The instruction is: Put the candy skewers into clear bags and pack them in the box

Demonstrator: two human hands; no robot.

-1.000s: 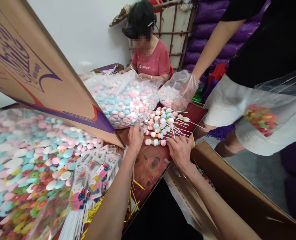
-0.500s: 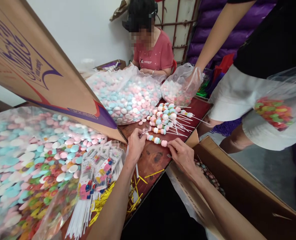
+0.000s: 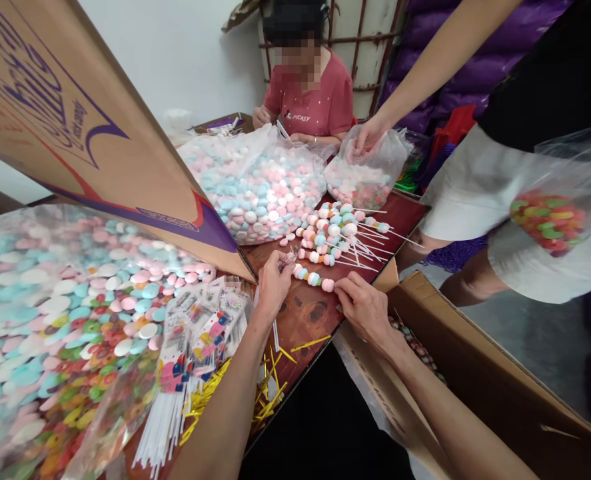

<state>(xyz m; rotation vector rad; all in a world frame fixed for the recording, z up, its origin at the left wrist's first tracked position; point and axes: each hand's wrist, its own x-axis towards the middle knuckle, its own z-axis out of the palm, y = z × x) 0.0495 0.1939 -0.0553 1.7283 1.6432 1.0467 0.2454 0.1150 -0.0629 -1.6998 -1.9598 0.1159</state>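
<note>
A candy skewer [image 3: 314,277] of pink, white, blue and green pieces lies between my hands, low over the red table. My right hand [image 3: 362,303] is closed on its near pink end, and the stick is hidden in the fingers. My left hand [image 3: 274,283] pinches a crumpled clear plastic wrapper [image 3: 289,259] at the skewer's other end. I cannot tell whether the skewer's tip is inside it. Just beyond lies a heap of finished candy skewers [image 3: 332,230], white sticks pointing right. Printed clear bags [image 3: 202,327] and gold twist ties [image 3: 208,400] lie by my left forearm.
Large candy bags [image 3: 255,187] stand at the back and a candy pile [image 3: 65,320] spreads at left. A cardboard panel [image 3: 140,153] leans between them. An open carton [image 3: 455,353] sits right. A co-worker's hand [image 3: 370,137] is in a smaller bag; another person [image 3: 310,100] sits opposite.
The co-worker's hand at the smaller bag has lifted out a little to the left. The seated person's hand has risen. My hands and the skewer have hardly moved.
</note>
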